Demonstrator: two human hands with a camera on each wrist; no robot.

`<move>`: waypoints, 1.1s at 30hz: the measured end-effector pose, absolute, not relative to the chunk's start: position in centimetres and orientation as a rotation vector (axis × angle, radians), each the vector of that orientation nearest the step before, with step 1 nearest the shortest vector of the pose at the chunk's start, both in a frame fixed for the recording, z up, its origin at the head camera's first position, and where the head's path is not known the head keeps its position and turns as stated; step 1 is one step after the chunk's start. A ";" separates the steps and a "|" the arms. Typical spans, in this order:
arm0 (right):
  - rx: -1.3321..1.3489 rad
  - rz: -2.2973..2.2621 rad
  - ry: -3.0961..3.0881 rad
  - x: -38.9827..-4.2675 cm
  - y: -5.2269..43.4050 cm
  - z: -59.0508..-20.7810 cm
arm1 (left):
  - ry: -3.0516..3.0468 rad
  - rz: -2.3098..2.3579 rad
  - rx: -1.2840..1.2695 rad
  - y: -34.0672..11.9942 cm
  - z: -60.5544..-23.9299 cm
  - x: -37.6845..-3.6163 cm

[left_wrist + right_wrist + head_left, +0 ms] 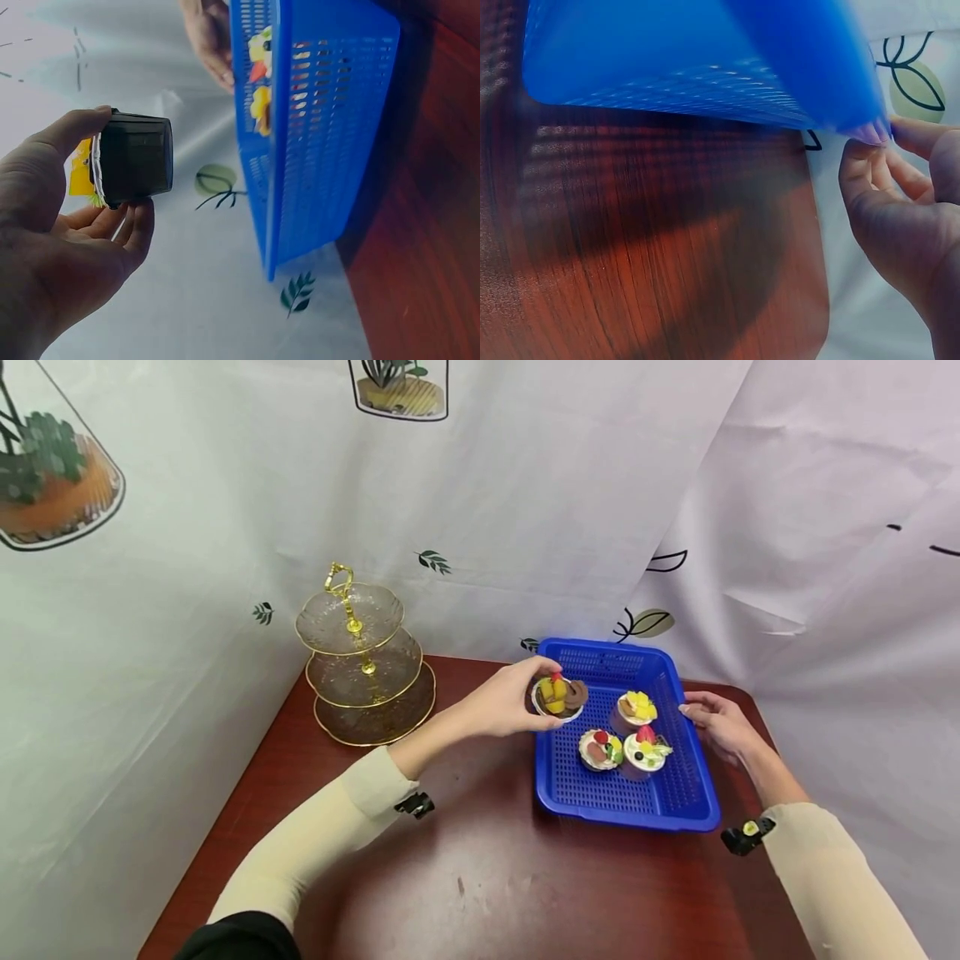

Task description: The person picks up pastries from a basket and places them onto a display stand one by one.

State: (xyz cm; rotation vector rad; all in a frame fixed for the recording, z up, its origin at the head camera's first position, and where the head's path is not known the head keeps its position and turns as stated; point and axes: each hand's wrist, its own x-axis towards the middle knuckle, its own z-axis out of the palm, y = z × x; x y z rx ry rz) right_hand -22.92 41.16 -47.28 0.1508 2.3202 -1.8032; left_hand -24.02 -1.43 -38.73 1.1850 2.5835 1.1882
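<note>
My left hand (517, 700) grips a cupcake (557, 697) in a dark cup, topped with yellow pieces, a red bit and a brown swirl. In the left wrist view the thumb and fingers hold the black cup (136, 156) by opposite sides, beside the basket. A blue plastic basket (622, 817) holds several more cupcakes: one with yellow topping (636, 708), one with a strawberry (645, 756) and one with mixed fruit (600, 750). On the basket's right rim, my right hand (718, 722) pinches the edge between thumb and fingers, as the right wrist view (900, 172) shows.
At the back left of the brown table (450, 877) stands a three-tier glass stand (360, 681) with gold rims and a gold handle. A white printed curtain (487, 510) hangs behind and on both sides.
</note>
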 end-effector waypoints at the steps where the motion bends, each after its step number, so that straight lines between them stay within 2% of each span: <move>1: 0.156 -1.825 2.303 -23.0 41.2 -47.3 | 2.597 1.205 1.188 -1.9 -38.5 -23.9; 17: 0.135 -2.008 2.168 -22.9 41.1 -47.4 | 2.756 1.379 0.971 -10.6 -37.9 -20.8; 33: 0.133 -2.012 2.217 -22.6 41.0 -47.6 | 2.978 1.340 0.735 -18.1 -33.6 -20.5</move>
